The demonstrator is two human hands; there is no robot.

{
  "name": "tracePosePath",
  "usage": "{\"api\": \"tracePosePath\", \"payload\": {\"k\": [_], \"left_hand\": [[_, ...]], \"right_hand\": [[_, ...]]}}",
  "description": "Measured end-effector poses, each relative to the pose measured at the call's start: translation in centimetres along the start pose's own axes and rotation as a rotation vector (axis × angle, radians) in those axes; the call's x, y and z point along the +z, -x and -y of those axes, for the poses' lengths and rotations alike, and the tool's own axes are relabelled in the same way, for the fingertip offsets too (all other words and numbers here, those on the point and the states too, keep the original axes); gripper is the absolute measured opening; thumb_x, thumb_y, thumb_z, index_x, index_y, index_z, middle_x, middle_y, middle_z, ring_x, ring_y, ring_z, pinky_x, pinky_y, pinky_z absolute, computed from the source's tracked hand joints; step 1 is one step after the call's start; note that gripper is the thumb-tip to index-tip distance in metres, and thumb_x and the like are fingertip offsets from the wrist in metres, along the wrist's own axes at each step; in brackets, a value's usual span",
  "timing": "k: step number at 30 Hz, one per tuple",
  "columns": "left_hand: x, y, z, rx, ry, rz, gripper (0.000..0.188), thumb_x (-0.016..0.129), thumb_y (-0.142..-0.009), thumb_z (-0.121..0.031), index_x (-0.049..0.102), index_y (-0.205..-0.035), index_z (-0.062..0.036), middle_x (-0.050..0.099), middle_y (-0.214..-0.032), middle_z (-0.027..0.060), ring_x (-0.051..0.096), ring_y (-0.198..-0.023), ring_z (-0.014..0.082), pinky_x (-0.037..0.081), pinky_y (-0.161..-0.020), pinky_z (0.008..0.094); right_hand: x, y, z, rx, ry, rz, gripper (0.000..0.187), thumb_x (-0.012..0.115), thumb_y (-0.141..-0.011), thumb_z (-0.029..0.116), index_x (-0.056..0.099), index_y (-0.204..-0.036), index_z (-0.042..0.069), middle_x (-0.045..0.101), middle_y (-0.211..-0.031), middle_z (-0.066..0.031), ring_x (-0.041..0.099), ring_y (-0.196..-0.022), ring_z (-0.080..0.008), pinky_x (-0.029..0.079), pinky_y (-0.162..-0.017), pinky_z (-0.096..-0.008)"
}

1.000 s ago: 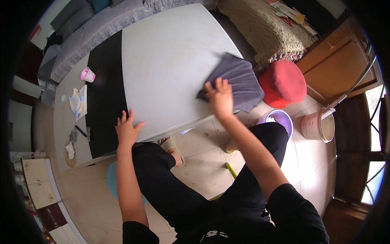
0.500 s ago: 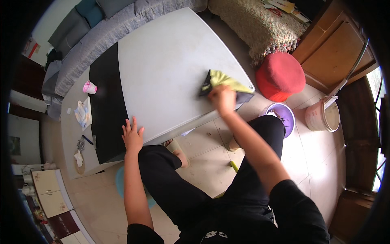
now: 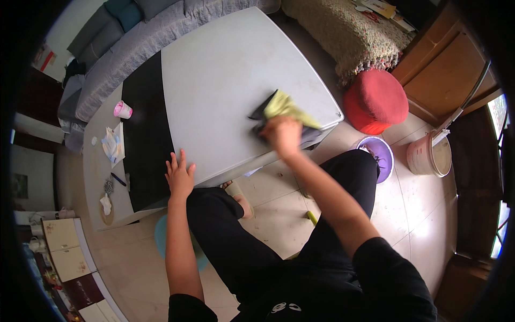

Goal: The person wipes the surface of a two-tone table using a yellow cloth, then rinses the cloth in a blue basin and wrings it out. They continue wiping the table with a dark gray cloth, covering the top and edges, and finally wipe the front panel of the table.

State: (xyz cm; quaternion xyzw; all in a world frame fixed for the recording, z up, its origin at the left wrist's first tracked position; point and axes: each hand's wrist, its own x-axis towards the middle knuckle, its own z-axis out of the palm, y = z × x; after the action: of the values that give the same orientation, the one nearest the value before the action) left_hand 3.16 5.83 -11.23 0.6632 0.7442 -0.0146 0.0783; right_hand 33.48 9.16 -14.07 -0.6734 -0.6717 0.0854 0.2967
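Observation:
A yellow and dark grey cloth [image 3: 283,106] lies bunched under my right hand [image 3: 283,134], whose fingers are closed on it. It rests on the light grey tabletop [image 3: 220,80], near the front right corner, and its edges are blurred. My left hand [image 3: 180,175] is laid on the table's near edge with fingers spread, where the black strip [image 3: 145,134] meets the grey surface. That hand holds nothing.
On the table's left part are a pink and white cup [image 3: 123,110], a tissue packet [image 3: 113,145], a dark pen-like item [image 3: 118,179] and a crumpled tissue [image 3: 105,204]. A red stool [image 3: 375,102], a purple bucket [image 3: 382,155] and a pale bucket [image 3: 429,155] stand at the right.
My right hand has slid the cloth a little to the left across the tabletop, and the cloth's folds have shifted. The left hand keeps its place on the table edge.

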Motion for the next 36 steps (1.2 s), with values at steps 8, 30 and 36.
{"api": "tracePosePath", "payload": {"k": [8,30,36], "left_hand": [[0.5,0.2,2.0,0.093,0.100,-0.031,0.057,0.047,-0.084,-0.041,0.026,-0.134,-0.0237,0.019,-0.141,0.0124,0.019,-0.127,0.0367,0.021,-0.099,0.0522],[-0.7,6.7,4.9,-0.032,0.436,-0.494,0.016,0.056,-0.081,-0.012,0.062,-0.095,-0.0083,0.050,-0.115,0.0097,0.047,-0.105,0.0282,0.039,-0.088,0.0358],[-1.9,6.2,0.0,0.098,0.505,-0.456,0.017,0.055,-0.080,-0.008,0.061,-0.096,-0.0061,0.052,-0.111,0.0102,0.050,-0.101,0.0276,0.041,-0.085,0.0342]], "right_hand": [[-0.8,-1.2,-1.4,-0.315,-0.079,0.137,0.021,0.068,-0.062,0.024,0.060,-0.072,0.007,0.056,-0.079,-0.0110,0.054,-0.080,-0.0276,0.044,-0.071,-0.0370],[-4.8,-3.4,-5.7,0.143,0.038,-0.174,0.024,0.071,-0.060,0.016,0.065,-0.080,0.006,0.060,-0.081,-0.0126,0.057,-0.081,-0.0281,0.046,-0.072,-0.0375],[3.4,2.3,7.6,-0.277,-0.113,0.099,0.014,0.067,-0.059,0.022,0.065,-0.071,0.017,0.054,-0.079,-0.0019,0.051,-0.084,-0.0187,0.037,-0.067,-0.0343]]}}
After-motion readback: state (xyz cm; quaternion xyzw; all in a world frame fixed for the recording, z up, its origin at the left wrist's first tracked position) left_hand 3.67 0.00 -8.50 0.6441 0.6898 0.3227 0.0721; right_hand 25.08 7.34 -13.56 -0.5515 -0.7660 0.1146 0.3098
